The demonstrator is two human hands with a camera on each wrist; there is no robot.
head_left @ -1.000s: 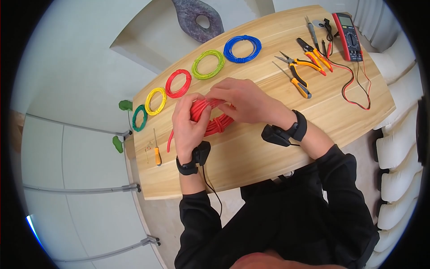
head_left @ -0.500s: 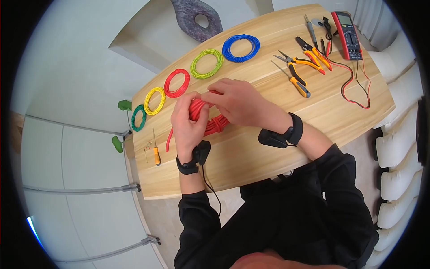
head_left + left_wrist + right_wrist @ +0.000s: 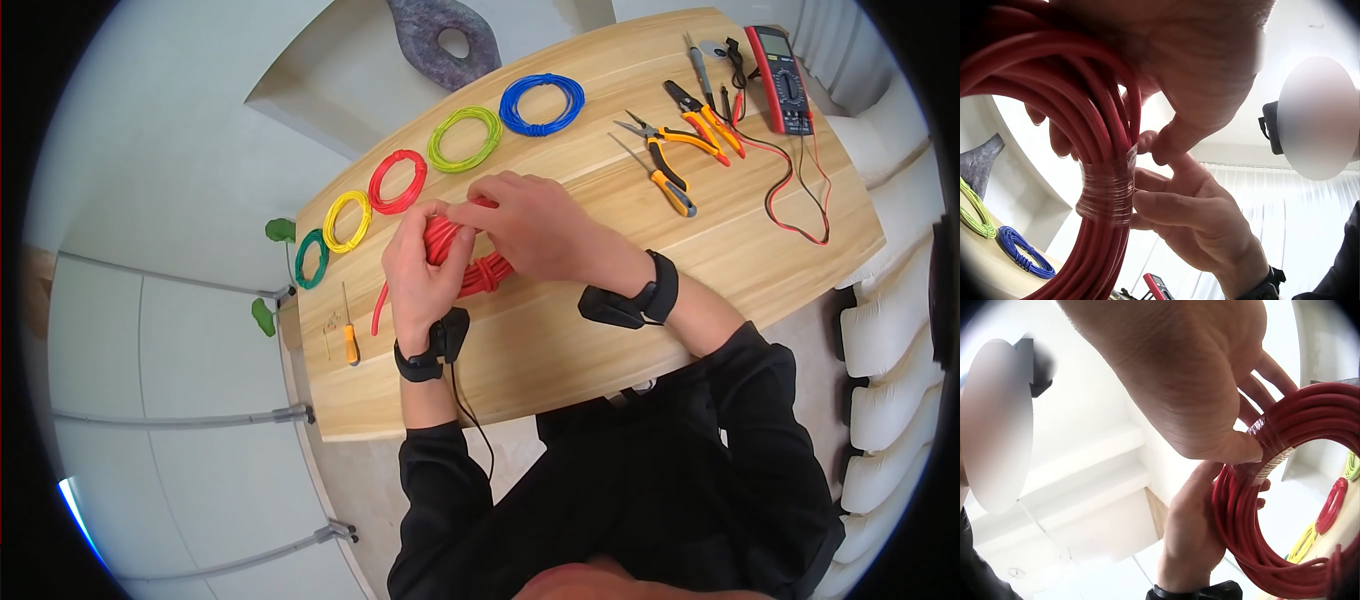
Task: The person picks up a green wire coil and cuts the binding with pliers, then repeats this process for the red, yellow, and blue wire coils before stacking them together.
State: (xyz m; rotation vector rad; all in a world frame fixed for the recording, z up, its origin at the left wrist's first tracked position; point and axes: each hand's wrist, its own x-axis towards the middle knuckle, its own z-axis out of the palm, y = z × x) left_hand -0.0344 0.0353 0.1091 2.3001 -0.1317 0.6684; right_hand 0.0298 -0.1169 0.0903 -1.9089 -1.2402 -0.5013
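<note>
A thick coil of red cable (image 3: 484, 276) is held up off the table between both hands. Clear plastic wrap (image 3: 1107, 192) binds one section of it in the left wrist view. The left hand (image 3: 421, 275) grips the coil's left part, thumb on the near side. The right hand (image 3: 540, 228) has its thumb and fingertips at the wrapped section; in the right wrist view the thumb of the right hand (image 3: 1179, 381) presses beside the wrap (image 3: 1274, 464). One loose cable end hangs left of the left hand.
Behind lie green (image 3: 312, 259), yellow (image 3: 347, 222), red (image 3: 397, 182), lime (image 3: 465, 140) and blue (image 3: 541, 105) coils. A small screwdriver (image 3: 351, 343) lies left; another screwdriver (image 3: 672, 193), pliers (image 3: 655, 140), a wire stripper (image 3: 705, 118) and a multimeter (image 3: 783, 85) lie right.
Since the earliest frame, the right hand has shifted slightly left over the coil, its fingers closer to the left hand. The left hand keeps its grip.
</note>
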